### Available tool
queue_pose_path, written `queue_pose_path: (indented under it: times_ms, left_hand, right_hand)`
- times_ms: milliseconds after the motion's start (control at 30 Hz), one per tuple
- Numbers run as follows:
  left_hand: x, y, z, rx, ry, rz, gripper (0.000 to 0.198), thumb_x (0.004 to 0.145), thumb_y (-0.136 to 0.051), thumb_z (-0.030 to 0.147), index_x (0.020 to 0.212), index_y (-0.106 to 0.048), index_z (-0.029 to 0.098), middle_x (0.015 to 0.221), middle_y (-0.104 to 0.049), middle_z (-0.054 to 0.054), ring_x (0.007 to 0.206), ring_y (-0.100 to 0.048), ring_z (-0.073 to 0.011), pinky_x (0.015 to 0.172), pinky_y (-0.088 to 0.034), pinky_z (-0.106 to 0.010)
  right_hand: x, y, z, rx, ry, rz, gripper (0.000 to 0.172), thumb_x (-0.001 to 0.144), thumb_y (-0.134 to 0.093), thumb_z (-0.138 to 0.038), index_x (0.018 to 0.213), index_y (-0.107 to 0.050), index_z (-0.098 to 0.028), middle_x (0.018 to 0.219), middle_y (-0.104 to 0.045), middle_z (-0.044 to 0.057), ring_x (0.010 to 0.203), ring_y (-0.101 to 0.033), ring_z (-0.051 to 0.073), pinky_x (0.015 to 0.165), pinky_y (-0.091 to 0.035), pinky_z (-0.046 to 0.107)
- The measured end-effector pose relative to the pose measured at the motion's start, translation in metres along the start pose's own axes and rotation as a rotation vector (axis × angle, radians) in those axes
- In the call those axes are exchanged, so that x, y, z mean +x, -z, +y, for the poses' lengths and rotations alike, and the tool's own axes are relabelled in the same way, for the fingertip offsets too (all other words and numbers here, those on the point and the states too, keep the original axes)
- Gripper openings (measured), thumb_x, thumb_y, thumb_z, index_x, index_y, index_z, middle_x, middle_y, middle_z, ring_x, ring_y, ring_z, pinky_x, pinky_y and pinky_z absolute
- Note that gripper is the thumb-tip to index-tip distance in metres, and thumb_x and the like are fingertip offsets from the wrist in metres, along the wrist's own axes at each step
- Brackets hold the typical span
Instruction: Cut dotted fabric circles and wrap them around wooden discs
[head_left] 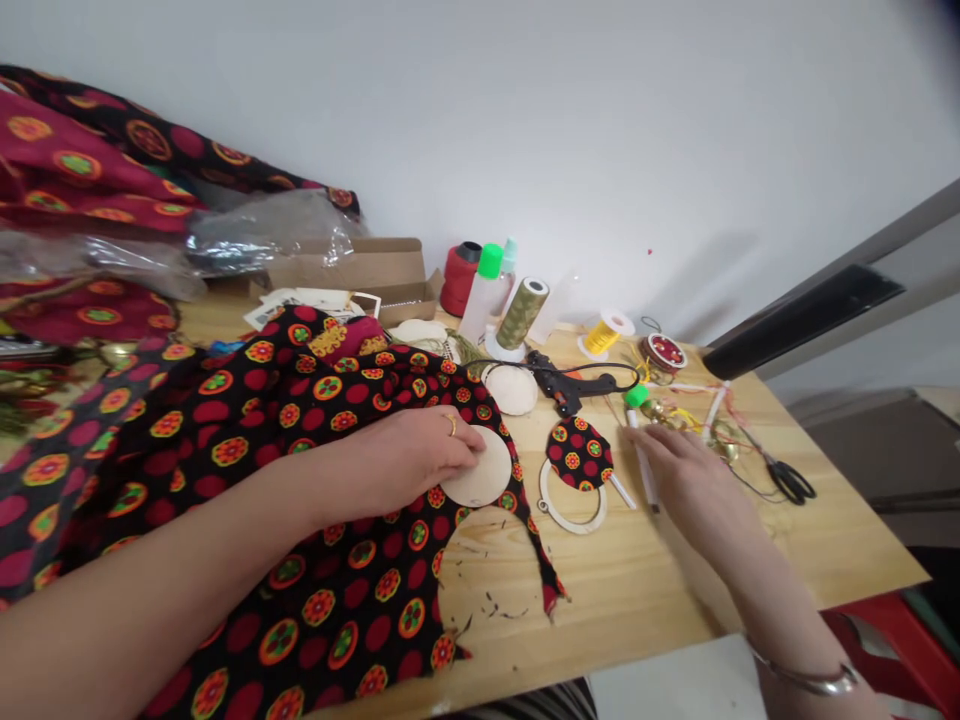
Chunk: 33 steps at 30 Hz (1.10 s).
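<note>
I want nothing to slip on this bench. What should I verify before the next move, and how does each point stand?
1. Wooden disc flat on the patterned fabric: ok.
2. Left hand pinning the disc: ok, fingers on its left part.
3. Right hand at the white pen: ok, fingertips touching, not gripping.
4. Pen uncapped: cannot tell.
5. Scissors apart from both hands: ok, at the right end of the table.
6. Glue gun off: cannot tell.

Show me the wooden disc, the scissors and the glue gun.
wooden disc (pixel 486 476), head view, its bare lower half.
scissors (pixel 784 476), head view, black handles.
glue gun (pixel 559 381), head view, black body.
</note>
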<state>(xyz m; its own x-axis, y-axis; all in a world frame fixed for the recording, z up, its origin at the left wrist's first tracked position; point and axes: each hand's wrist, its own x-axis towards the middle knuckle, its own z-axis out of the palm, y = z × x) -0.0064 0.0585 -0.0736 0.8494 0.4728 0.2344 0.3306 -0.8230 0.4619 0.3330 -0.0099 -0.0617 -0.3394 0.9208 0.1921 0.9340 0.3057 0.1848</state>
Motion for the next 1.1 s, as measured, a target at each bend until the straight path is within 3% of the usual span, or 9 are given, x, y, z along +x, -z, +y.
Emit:
queue_pose_path:
  times_ms: [67,133,233,333,500,600,733,800,1100]
  left_hand:
    - [0.0,0.001,0.002,-0.003,-0.001,-0.045,0.027,0.088,-0.046,0.011,0.084,-0.07,0.023,0.104,-0.07,-0.002,0.09,-0.059,-0.0153,0.081,-0.047,-0.027]
    - [-0.001,0.001,0.003,-0.009,0.016,-0.047,0.026,0.088,-0.046,0.011,0.087,-0.069,0.023,0.107,-0.068,-0.004,0.095,-0.058,-0.0166,0.085,-0.047,-0.028]
    - [-0.003,0.003,0.004,-0.02,0.058,-0.016,0.023,0.088,-0.046,0.011,0.088,-0.067,0.021,0.112,-0.064,-0.006,0.103,-0.055,-0.0183,0.09,-0.046,-0.031]
    - [-0.003,0.006,0.005,-0.028,0.103,-0.017,0.017,0.088,-0.049,0.014,0.094,-0.064,0.019,0.116,-0.06,-0.007,0.108,-0.053,-0.0185,0.094,-0.044,-0.032]
    - [-0.001,0.009,0.008,0.006,0.296,0.093,0.023,0.093,-0.043,0.02,0.107,-0.061,0.017,0.109,-0.064,-0.007,0.103,-0.056,-0.0183,0.094,-0.044,-0.033]
    - [-0.001,0.006,0.007,0.042,0.383,0.118,0.023,0.091,-0.048,0.025,0.108,-0.061,0.017,0.11,-0.063,-0.007,0.104,-0.055,-0.0205,0.094,-0.045,-0.036]
    - [-0.001,0.0,0.004,0.114,0.415,0.096,0.024,0.09,-0.049,0.029,0.1,-0.065,0.015,0.113,-0.059,-0.011,0.105,-0.054,-0.0231,0.095,-0.045,-0.04]
    - [0.0,-0.001,0.003,0.138,0.407,0.076,0.028,0.092,-0.041,0.024,0.096,-0.066,0.013,0.108,-0.061,-0.011,0.101,-0.055,-0.0221,0.094,-0.046,-0.039]
    - [-0.006,-0.007,-0.007,0.189,0.442,0.056,0.039,0.089,-0.033,0.004,0.116,-0.059,0.013,0.116,-0.062,-0.01,0.109,-0.054,-0.0209,0.097,-0.046,-0.037]
  right_hand:
    - [0.013,0.007,-0.011,0.042,-0.003,0.079,0.044,0.081,-0.037,-0.002,0.116,-0.062,-0.01,0.112,-0.065,0.019,0.1,-0.06,0.033,0.084,-0.049,0.05]
    - [0.03,0.016,-0.033,0.283,0.012,0.143,0.035,0.088,-0.042,-0.01,0.117,-0.061,-0.015,0.111,-0.066,0.015,0.099,-0.062,0.027,0.083,-0.052,0.043]
    - [0.055,0.026,-0.073,0.606,0.101,0.027,0.039,0.086,-0.06,-0.025,0.124,-0.056,-0.019,0.111,-0.066,0.01,0.099,-0.063,0.023,0.086,-0.052,0.039]
    - [0.073,0.022,-0.1,0.661,0.182,-0.033,0.047,0.081,-0.067,-0.025,0.125,-0.054,-0.016,0.117,-0.064,0.012,0.107,-0.058,0.026,0.09,-0.049,0.042]
    - [0.079,0.002,-0.105,0.696,0.11,0.18,0.017,0.09,-0.049,-0.013,0.098,-0.064,-0.013,0.09,-0.065,0.011,0.084,-0.058,0.022,0.074,-0.051,0.037]
    - [0.076,-0.001,-0.104,0.684,0.186,0.132,0.014,0.088,-0.059,-0.022,0.097,-0.065,-0.014,0.093,-0.063,0.012,0.088,-0.055,0.024,0.078,-0.05,0.039]
    - [0.074,0.003,-0.109,0.664,0.22,0.025,0.064,0.068,-0.076,-0.051,0.116,-0.06,-0.012,0.11,-0.06,0.015,0.104,-0.047,0.03,0.092,-0.045,0.047]
    - [0.073,0.004,-0.112,0.669,0.251,-0.001,0.078,0.065,-0.076,-0.056,0.125,-0.055,-0.011,0.118,-0.058,0.015,0.108,-0.044,0.031,0.095,-0.042,0.049]
    - [0.074,0.006,-0.117,0.688,0.327,-0.059,0.073,0.072,-0.075,-0.04,0.133,-0.046,-0.012,0.125,-0.056,0.015,0.111,-0.041,0.03,0.097,-0.041,0.049]
